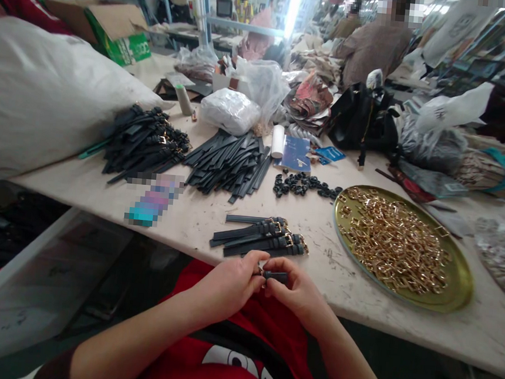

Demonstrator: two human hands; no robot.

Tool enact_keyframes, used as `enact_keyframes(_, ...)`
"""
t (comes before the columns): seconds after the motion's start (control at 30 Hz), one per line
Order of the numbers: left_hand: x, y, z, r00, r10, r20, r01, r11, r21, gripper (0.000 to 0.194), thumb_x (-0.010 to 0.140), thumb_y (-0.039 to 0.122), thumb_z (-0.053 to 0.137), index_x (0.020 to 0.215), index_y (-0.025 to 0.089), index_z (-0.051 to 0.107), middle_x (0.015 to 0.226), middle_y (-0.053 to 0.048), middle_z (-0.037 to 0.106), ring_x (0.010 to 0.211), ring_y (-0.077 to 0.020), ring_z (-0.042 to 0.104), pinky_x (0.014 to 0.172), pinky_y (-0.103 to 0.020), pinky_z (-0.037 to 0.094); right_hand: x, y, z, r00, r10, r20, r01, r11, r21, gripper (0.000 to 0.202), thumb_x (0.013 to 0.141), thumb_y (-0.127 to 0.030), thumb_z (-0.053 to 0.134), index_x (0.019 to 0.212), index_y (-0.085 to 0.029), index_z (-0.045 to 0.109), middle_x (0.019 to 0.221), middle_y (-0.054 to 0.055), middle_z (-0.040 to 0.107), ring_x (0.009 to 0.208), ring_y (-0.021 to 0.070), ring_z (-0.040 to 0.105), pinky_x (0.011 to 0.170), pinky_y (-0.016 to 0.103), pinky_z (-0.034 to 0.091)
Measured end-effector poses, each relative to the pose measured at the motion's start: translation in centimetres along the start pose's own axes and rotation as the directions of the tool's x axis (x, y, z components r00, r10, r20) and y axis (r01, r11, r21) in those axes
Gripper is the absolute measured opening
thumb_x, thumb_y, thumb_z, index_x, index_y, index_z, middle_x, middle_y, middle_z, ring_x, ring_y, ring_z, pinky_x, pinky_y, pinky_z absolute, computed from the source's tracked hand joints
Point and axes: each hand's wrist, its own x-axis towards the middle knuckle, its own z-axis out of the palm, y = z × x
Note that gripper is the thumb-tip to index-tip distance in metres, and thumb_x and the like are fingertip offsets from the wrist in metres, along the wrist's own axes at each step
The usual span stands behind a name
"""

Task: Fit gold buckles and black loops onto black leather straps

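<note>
Above the table's front edge, my left hand (238, 277) and my right hand (293, 286) meet in a pinch. Between them is a short dark leather strap (276, 276). My right fingers and thumb grip the strap. My left fingers are closed at its other end, where a bit of gold metal, apparently a buckle (261, 269), shows; the fingers partly hide it. Just beyond my hands lies a small row of dark straps with gold buckles (259, 237). A round gold-coloured tray (463, 284) to the right holds many loose gold buckles (396, 240).
Loose dark straps (231, 161) and buckled straps (146, 139) are piled farther back. Small black loops (303, 185) lie by a white spool (278, 141). A large white sack (44, 94) bulges at left. A black handbag (364, 120) stands behind. A person (375, 47) is at the back.
</note>
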Motion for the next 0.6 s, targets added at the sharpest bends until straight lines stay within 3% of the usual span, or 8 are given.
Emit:
enact_keyframes(0.13,0.6,-0.3,0.2,1.000,0.004,0.026,-0.004,1.000,0.004,0.037,0.081,0.023,0.042,0.118,0.022,0.044,0.098,-0.006,0.065,0.088,-0.0203,0.061,0.073,-0.026,0.043,0.6,0.1,0.0,0.999,-0.032,-0.022,0.029,0.993,-0.113,0.012,0.069,-0.017,0.056,0.080,-0.019,0.055,0.070,-0.004,0.057,0.060,0.0092,0.052,0.056,0.022,0.043)
enact_keyframes(0.33,1.4,0.0,-0.8,0.995,-0.049,0.092,0.047,0.999,0.024,0.039,0.080,0.022,0.042,0.119,0.023,0.046,0.089,-0.005,0.066,0.079,-0.0196,0.061,0.066,-0.025,0.042,1.2,0.4,-2.2,0.993,0.114,0.031,-0.117,0.988,0.097,0.014,0.066,-0.018,0.057,0.078,-0.019,0.051,0.065,-0.006,0.054,0.052,0.0070,0.049,0.051,0.020,0.039)
enact_keyframes(0.47,1.8,-0.1,-2.1,0.988,-0.078,0.131,0.076,0.997,0.015,0.036,0.081,0.023,0.042,0.115,0.022,0.052,0.085,-0.004,0.067,0.078,-0.0184,0.060,0.069,-0.025,0.042,1.7,1.1,-5.0,0.991,0.081,-0.103,-0.069,0.991,0.118,0.011,0.069,-0.019,0.058,0.078,-0.019,0.052,0.059,-0.006,0.052,0.051,0.0072,0.047,0.051,0.021,0.038)
enact_keyframes(0.6,2.8,-0.4,-2.1,0.987,-0.080,0.136,0.105,0.977,-0.188,0.030,0.082,0.028,0.040,0.106,0.020,0.057,0.069,0.001,0.062,0.066,-0.0130,0.056,0.061,-0.022,0.041,2.2,1.1,-6.0,0.980,-0.017,-0.199,0.041,0.992,0.118,0.014,0.071,-0.025,0.063,0.083,-0.019,0.057,0.067,-0.003,0.057,0.052,0.0074,0.047,0.052,0.022,0.041)
